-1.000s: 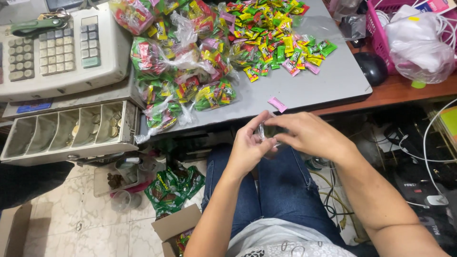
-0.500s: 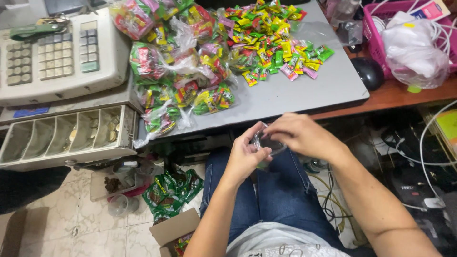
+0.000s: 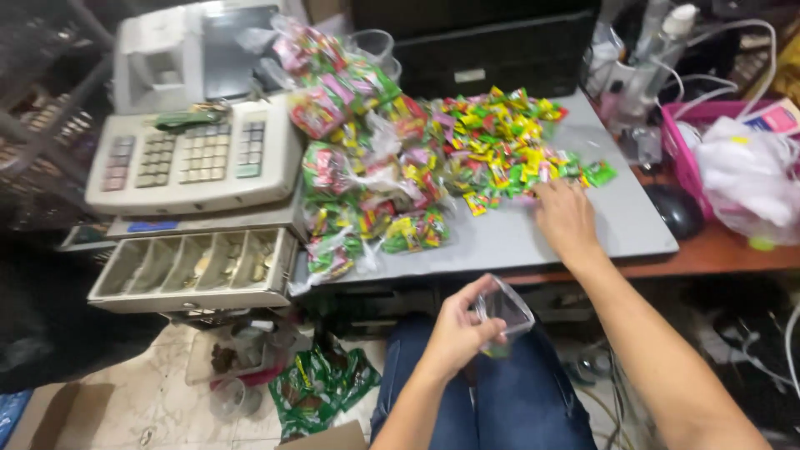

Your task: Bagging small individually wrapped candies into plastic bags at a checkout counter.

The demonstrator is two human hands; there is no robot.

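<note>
Hands: left [image 3: 457, 329] w/ clear bag [image 3: 503, 310], right [image 3: 565, 217] on bright candies [image 3: 508, 150].

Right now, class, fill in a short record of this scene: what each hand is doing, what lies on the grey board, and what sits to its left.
left hand: holds an open small clear bag above the lap
right hand: rests at the edge of the loose candy pile
grey board: carries loose candies and filled candy bags
left of board: cash register, coin drawer open

Person wears dark blue denim trousers [image 3: 517, 400]; both forearms bare (no sleeves, watch or rings visible), left hand [image 3: 457, 332] and right hand [image 3: 567, 218] ungloved.
</note>
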